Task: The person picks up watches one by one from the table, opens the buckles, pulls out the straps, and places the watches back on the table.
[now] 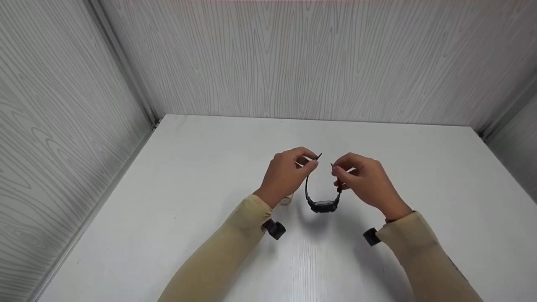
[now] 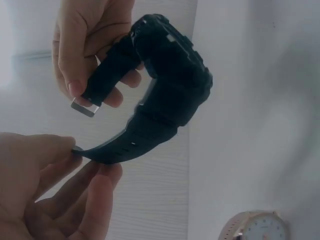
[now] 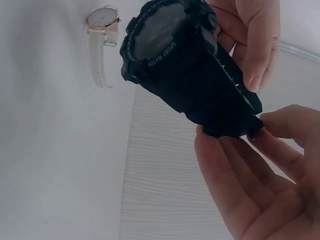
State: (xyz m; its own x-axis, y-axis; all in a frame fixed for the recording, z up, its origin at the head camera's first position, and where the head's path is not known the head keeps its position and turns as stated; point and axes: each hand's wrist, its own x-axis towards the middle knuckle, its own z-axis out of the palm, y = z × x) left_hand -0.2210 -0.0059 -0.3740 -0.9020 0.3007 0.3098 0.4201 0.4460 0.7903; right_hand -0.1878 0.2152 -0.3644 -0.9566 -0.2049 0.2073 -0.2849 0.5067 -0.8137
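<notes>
A black sports watch (image 1: 323, 206) hangs above the table, its case at the bottom and its two strap ends raised and apart. My left hand (image 1: 288, 170) pinches the holed strap end between thumb and fingers. On the other side my right hand (image 1: 364, 178) pinches the strap end with the metal buckle, which shows in the left wrist view. The right wrist view shows the round dial of the black watch (image 3: 162, 32), with lettering on its rim. Below my left hand lies a second watch (image 3: 102, 20), with a pale strap and gold-coloured case, partly hidden in the head view.
The white table (image 1: 168, 180) meets a grey wood-grain wall (image 1: 268, 63) at the back. Another such panel (image 1: 54, 126) runs along the left side. Small black wrist cameras (image 1: 275, 229) hang beneath my sleeves.
</notes>
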